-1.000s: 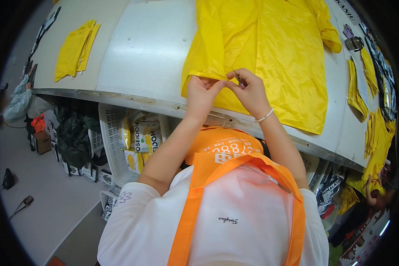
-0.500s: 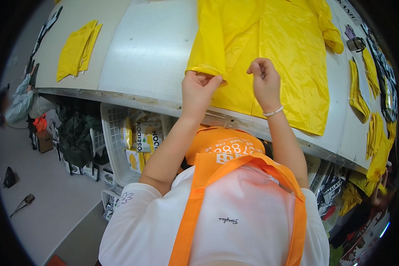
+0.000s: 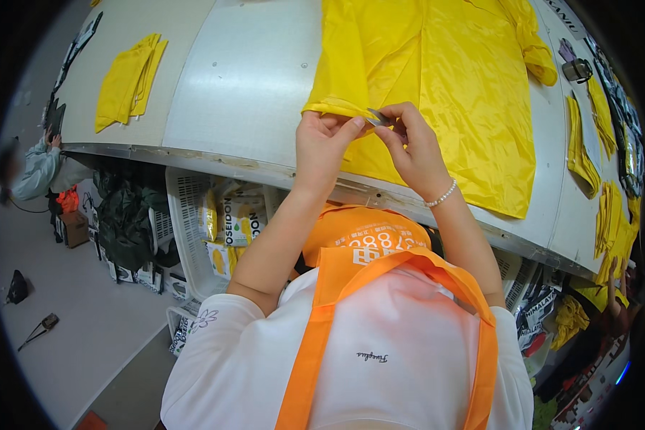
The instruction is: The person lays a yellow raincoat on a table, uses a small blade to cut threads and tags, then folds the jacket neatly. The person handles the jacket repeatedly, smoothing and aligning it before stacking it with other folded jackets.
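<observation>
Both hands are up at the near corner of the yellow garment [image 3: 437,93], which lies flat on the white table [image 3: 251,79]. Left hand [image 3: 324,143] pinches the folded hem. Right hand [image 3: 414,149] pinches a small grey metal tool [image 3: 377,117], looks like snips, right at that hem. Folded yellow pieces [image 3: 127,80] sit well apart to the left.
</observation>
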The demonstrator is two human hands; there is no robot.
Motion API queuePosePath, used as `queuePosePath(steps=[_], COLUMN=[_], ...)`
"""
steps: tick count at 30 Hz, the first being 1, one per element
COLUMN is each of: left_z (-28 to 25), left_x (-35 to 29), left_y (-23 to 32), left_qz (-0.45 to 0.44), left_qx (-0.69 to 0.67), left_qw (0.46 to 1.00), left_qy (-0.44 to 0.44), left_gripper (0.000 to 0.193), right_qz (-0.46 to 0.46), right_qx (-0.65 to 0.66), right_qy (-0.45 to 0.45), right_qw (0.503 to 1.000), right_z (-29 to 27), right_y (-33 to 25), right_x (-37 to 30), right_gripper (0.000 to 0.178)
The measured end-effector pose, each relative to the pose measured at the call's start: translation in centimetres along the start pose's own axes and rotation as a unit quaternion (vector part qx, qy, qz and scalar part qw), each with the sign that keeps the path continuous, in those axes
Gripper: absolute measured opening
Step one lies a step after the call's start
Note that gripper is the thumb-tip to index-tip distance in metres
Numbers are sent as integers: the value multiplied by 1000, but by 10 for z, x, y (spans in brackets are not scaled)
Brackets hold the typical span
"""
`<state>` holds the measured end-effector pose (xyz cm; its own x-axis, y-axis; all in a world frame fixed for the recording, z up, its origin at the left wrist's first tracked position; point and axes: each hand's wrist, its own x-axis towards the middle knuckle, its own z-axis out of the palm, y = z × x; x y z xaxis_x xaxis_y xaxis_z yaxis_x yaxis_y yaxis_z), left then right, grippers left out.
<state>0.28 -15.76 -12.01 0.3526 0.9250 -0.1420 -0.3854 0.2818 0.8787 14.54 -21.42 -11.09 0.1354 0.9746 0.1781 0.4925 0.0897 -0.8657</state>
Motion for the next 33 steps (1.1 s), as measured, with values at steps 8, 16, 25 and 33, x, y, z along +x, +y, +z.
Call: queuePosePath(steps=[8, 16, 25, 33], left_z=[3, 1, -1, -6], left_x=[-3, -4, -3, 1], left_y=[-3, -10, -10, 3], left_qz=[23, 41, 25, -27], left_qx=[-1, 84, 25, -48], left_qw=[1000, 996, 999, 998], left_qy=[-10, 0, -9, 38], left_gripper=[31, 31, 32, 29], right_qz=[13, 69, 86, 159], right_qx=[-6, 40, 85, 128], right_qy=[-6, 6, 89, 153], right_qw=[1000, 997, 989, 967], right_z=[-4, -10, 2, -51], right_y=[1, -2, 15, 62], right_x=[1, 2, 7, 0], right_gripper=[18, 25, 13, 12])
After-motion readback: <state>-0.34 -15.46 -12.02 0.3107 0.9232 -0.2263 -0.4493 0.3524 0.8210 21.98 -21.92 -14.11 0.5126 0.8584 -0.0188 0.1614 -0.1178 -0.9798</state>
